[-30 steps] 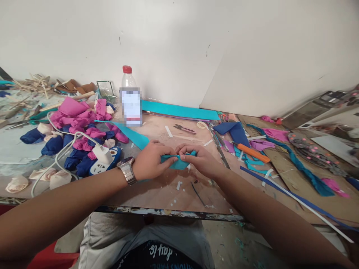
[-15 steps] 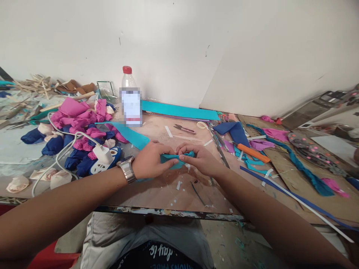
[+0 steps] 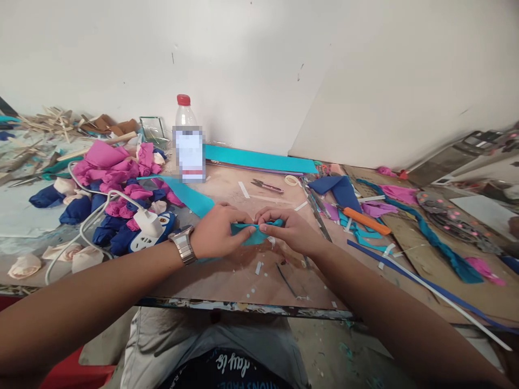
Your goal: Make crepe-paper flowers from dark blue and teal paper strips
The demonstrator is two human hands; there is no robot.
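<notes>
Fingers point(image 3: 268, 215) of the left hand point(image 3: 214, 229) and right hand point(image 3: 291, 229) are closed on a turquoise strip point(image 3: 245, 236), pinching it between them with tips almost meeting, probably to hold its gathered edge firm. Past the left fingers a turquoise tail point(image 3: 192, 195) slopes away, likely the same strip's spare length, left loose. Beyond the fingertips, snips point(image 3: 268, 186) and a tape roll point(image 3: 291, 180) lie on the bench point(image 3: 227, 283), seemingly within easy reach. Farther off, left of the fingers, a bottle point(image 3: 185, 115) stands upright, apparently set clear of them.
</notes>
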